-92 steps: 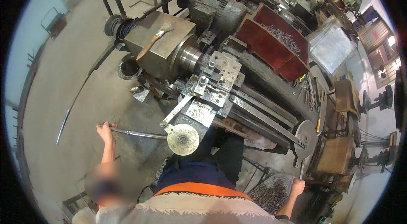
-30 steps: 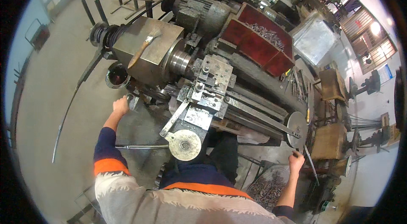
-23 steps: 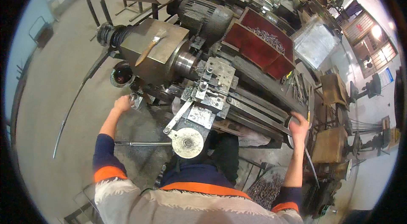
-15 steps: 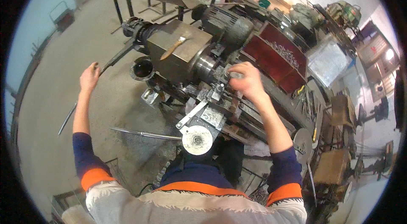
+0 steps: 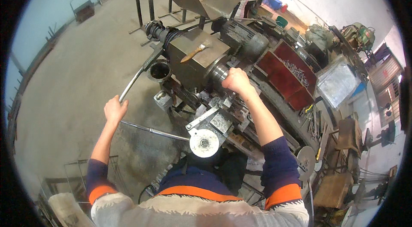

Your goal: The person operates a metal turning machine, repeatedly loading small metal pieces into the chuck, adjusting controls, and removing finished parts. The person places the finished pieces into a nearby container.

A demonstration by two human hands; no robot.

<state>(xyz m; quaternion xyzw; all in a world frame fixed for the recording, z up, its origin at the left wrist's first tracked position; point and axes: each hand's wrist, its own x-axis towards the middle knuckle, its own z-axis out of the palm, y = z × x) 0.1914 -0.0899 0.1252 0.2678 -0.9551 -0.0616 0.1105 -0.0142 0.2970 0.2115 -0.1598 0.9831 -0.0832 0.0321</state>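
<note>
My left hand (image 5: 116, 109) is closed round the lower end of a long metal lever (image 5: 136, 80), which runs up to the far left end of the lathe. My right hand (image 5: 236, 80) is closed at the front of the shiny round chuck (image 5: 219, 71). Whatever its fingers hold there is hidden by the hand. Behind the chuck stands the boxy grey headstock (image 5: 189, 57), with a wooden-handled brush (image 5: 195, 52) lying on top. Nearer to me, a pale handwheel (image 5: 204, 143) with a long bar handle (image 5: 156, 131) sits at the front of the carriage.
A dark red tray (image 5: 281, 74) holding many small metal parts stands right of the chuck. An electric motor (image 5: 243, 38) sits behind the headstock. Hand tools (image 5: 314, 126) lie at the right, near a second round handwheel (image 5: 306, 158). Metal stands (image 5: 145, 6) are at the back.
The lever has swung towards me, with my left hand now at its lower end. My right hand has moved in against the chuck. The whole view has shifted slightly.
</note>
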